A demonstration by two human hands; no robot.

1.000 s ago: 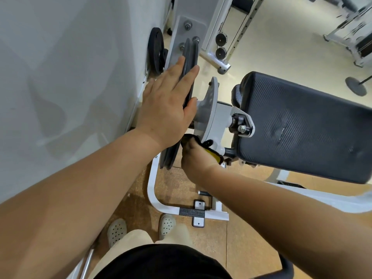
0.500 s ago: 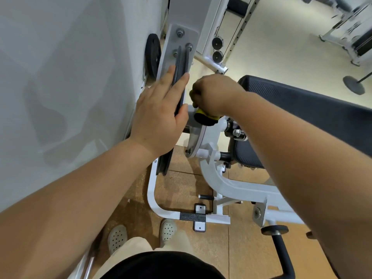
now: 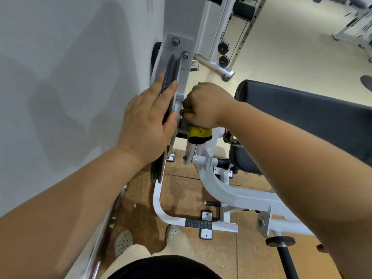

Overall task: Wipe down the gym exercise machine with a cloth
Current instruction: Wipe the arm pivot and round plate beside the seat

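The left hand (image 3: 148, 119) is open, its straight fingers lying flat against the rim of the large black grooved pulley wheel (image 3: 170, 75). This wheel stands upright between two grey metal plates (image 3: 186, 77) of the white steel exercise machine (image 3: 221, 191). Just to the right of the wheel, the right hand (image 3: 204, 105) is closed in a fist around a yellow and black cloth (image 3: 199, 134). The end of the cloth comes out under the fist, close to the wheel's right plate. Further right of the wheel is a black textured pad (image 3: 302, 111). Below the wheel is the brown tiled floor (image 3: 181, 190), where two light perforated shoes (image 3: 123, 241) stand.
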